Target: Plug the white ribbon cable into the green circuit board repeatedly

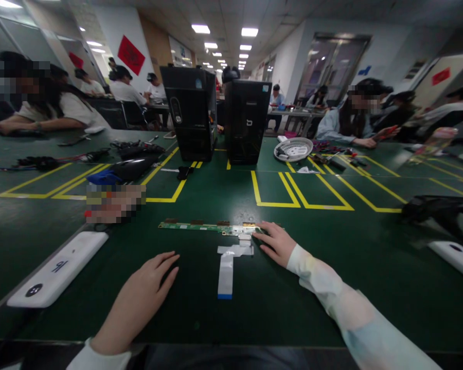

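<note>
A long, narrow green circuit board (208, 226) lies crosswise on the dark green table. From its connector near the right part, a flat white ribbon cable (226, 272) with a blue end folds down toward me. My right hand (274, 242) is at the board's right end, fingers spread, fingertips at its edge; part of that end is hidden behind the fingers. Resting low over the table to the left of the cable, my left hand (148, 288) has its fingers stretched out and nothing in it. It is apart from the board and cable.
Two black computer towers (247, 123) stand at the back. A white basket (292, 150) is right of them. At the left are a white power bank-like device (57, 270) and bundled cables (42, 162). Yellow tape marks the table (196, 329). Other people sit around.
</note>
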A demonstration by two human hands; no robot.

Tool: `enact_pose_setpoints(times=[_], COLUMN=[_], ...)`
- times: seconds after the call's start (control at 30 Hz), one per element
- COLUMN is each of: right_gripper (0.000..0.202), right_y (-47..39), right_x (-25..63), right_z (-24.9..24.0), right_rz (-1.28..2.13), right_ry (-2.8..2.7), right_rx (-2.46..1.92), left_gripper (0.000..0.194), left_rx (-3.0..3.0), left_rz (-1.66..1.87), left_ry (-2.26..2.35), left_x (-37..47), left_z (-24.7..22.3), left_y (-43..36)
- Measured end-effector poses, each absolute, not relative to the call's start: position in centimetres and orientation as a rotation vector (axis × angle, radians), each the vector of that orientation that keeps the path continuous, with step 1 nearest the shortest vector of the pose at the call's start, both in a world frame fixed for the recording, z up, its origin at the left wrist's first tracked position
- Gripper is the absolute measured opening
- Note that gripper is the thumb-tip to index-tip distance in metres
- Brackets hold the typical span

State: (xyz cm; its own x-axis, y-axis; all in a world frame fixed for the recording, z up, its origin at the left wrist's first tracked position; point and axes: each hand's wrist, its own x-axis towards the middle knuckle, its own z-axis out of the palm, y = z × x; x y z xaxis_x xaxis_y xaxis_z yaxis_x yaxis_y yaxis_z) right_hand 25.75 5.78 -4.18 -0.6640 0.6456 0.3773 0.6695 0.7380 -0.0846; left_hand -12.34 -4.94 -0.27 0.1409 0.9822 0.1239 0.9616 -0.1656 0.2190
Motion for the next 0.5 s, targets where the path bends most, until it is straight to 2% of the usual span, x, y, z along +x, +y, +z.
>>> enact_pose_setpoints(times=[0.23,0.5], right_gripper=[0.035,0.049], right_y=[4.3,3.3], right_x=[23.7,21.8], right_z=[-3.3,-3.8], right_rz=[-0.025,-0.031], right_ry=[-2.544,-2.653], right_rx=[-0.874,-1.048], left_gripper=[0.048,0.049], left_rx=[2.389,2.412], left_rz=[0.603,0.580], left_ry=[2.181,2.240], left_x=[-14.0,-13.0], left_z=[-3.1,-3.5], left_y=[-6.2,-5.1])
